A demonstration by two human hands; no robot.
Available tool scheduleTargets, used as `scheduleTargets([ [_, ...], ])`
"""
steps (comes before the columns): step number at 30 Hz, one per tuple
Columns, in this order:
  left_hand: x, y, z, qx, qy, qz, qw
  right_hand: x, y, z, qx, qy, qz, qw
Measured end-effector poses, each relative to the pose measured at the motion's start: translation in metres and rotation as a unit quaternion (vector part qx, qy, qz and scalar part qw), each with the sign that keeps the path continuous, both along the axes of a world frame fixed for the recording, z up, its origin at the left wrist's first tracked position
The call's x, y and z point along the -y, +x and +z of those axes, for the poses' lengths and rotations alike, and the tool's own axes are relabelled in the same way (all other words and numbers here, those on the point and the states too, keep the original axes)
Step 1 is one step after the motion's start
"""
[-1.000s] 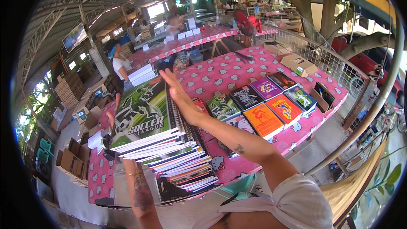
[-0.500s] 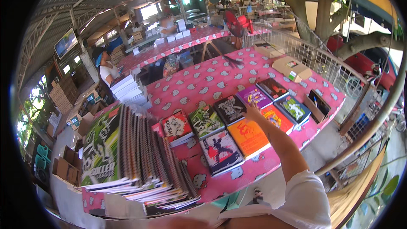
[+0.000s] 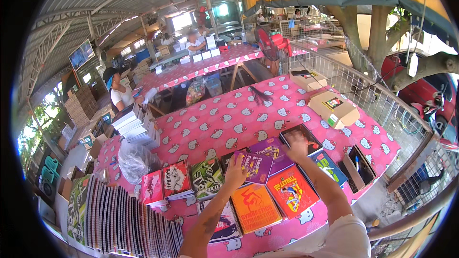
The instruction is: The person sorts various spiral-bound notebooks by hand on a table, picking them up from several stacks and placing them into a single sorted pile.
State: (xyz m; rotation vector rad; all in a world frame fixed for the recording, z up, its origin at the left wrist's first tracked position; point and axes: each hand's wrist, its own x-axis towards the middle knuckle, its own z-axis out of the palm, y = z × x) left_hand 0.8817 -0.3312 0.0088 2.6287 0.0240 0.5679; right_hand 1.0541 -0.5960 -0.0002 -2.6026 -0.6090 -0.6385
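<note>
My left hand [image 3: 235, 172] grips the left edge of a purple notebook [image 3: 258, 168], which is tilted over the front row. More purple notebooks [image 3: 281, 155] lie in a stack just behind it. My right hand [image 3: 297, 146], smeared by motion, is over the black notebook [image 3: 306, 136] beside that stack; whether it holds anything cannot be seen. In front lie an orange notebook [image 3: 256, 208] and a red-orange notebook [image 3: 292, 192], with a blue notebook [image 3: 327, 169] to their right. A green notebook [image 3: 207, 177] sits left of my left hand. My left forearm partly covers a white-and-navy notebook [image 3: 224, 224].
A long row of spiral-bound notebooks [image 3: 129, 220] stands at the near left, beside a plastic bag [image 3: 136, 162] and a white book stack [image 3: 136, 126]. Cardboard boxes [image 3: 333, 109] and an open pen box [image 3: 357, 168] are on the right. A person [image 3: 122, 93] works at the far left.
My left hand has come up from the lower edge and taken hold of a purple notebook. My right hand has moved from the purple stack's near side to the black notebook. The view has shifted.
</note>
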Motion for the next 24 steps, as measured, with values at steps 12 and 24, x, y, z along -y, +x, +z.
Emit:
scheduleTargets([
  [12, 0.023, 0.125, 0.048, -0.338, 0.230, -0.153, 0.900, 0.093, 0.047, 0.024, -0.078, 0.097, -0.178, 0.976],
  [24, 0.073, -0.187, 0.143, 0.287, 0.068, -0.076, 0.952, 0.025, -0.116, 0.195, 0.065, 0.552, 0.136, 0.820],
])
